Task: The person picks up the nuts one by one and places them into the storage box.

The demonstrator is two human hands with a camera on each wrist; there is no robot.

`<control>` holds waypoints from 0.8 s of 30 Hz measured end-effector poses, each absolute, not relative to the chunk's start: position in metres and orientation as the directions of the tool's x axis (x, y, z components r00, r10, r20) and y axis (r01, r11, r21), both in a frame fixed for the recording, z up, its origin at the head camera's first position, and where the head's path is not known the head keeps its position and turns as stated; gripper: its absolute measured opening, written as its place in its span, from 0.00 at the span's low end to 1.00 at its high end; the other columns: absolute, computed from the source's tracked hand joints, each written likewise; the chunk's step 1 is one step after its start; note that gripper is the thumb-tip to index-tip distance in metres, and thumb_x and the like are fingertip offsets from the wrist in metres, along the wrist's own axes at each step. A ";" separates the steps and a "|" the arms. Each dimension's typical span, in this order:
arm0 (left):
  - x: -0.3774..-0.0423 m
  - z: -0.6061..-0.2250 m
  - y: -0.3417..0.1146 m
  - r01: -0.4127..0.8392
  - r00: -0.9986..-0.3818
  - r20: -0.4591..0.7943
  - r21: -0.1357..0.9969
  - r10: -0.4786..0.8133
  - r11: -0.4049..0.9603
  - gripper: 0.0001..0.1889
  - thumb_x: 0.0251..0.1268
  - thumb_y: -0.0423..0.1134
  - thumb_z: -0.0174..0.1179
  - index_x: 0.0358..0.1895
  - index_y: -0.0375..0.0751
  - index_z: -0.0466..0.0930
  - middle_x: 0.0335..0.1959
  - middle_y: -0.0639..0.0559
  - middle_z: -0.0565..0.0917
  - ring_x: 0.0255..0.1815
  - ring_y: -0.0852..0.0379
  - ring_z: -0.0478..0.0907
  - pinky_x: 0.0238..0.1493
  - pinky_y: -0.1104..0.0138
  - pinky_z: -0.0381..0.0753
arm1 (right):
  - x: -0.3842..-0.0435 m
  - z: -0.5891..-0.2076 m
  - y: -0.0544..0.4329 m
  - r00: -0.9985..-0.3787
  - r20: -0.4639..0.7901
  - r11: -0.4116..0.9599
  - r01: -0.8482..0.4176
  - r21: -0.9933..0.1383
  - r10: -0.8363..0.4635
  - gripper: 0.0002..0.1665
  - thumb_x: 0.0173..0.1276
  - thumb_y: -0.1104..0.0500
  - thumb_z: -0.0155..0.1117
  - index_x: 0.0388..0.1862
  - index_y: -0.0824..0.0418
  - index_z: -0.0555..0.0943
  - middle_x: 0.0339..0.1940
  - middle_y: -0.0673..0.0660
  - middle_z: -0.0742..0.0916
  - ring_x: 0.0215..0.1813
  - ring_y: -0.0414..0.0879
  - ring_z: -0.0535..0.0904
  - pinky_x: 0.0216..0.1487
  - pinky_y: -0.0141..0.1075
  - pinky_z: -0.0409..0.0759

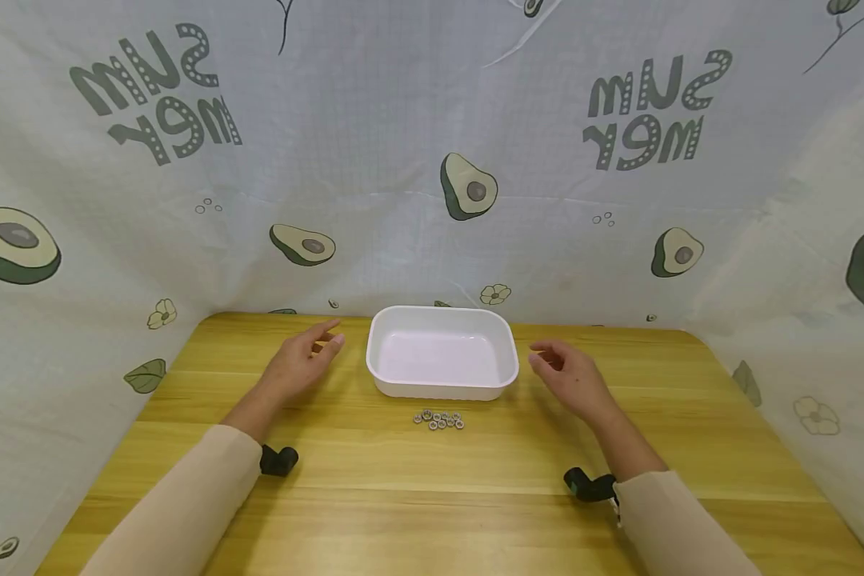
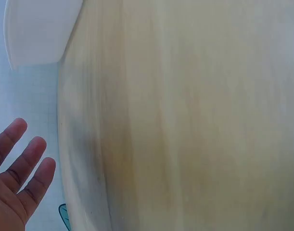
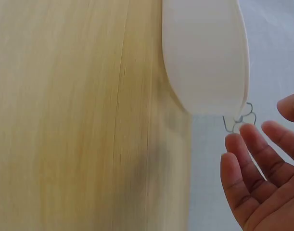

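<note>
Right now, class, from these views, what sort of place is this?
Probably a makeshift tabletop workspace: a wood-grain table, an avocado-print curtain behind it, and a white tray beside small metal pieces.

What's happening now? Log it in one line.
left fingers empty, beside empty white rectangular tray | right fingers empty, beside tray | small silver metal nuts on yellow wood-grain table

Diffuse light softly shadows the table (image 1: 403, 512).
</note>
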State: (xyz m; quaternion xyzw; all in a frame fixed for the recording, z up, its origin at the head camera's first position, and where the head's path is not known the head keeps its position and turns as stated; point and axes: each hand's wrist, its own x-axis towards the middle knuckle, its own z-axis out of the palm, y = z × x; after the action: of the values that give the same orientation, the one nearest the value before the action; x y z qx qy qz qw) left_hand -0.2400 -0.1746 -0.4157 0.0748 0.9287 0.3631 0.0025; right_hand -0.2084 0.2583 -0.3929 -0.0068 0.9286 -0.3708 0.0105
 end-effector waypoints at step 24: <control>-0.236 -0.423 -0.142 0.022 -0.998 0.003 0.935 0.055 0.353 0.28 0.81 0.55 0.49 0.74 0.45 0.70 0.71 0.40 0.75 0.69 0.41 0.74 0.68 0.48 0.77 | -0.180 -0.388 0.224 -1.000 -0.007 0.514 0.000 -0.858 -0.012 0.20 0.77 0.49 0.62 0.59 0.61 0.80 0.44 0.66 0.83 0.40 0.51 0.82 0.42 0.36 0.86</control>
State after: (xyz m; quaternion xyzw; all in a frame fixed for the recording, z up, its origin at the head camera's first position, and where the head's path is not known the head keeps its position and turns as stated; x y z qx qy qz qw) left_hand -0.2361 -0.1416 -0.4227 0.0234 0.8223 0.5684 0.0142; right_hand -0.1801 0.2244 -0.3877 -0.0034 0.8701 -0.4929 0.0059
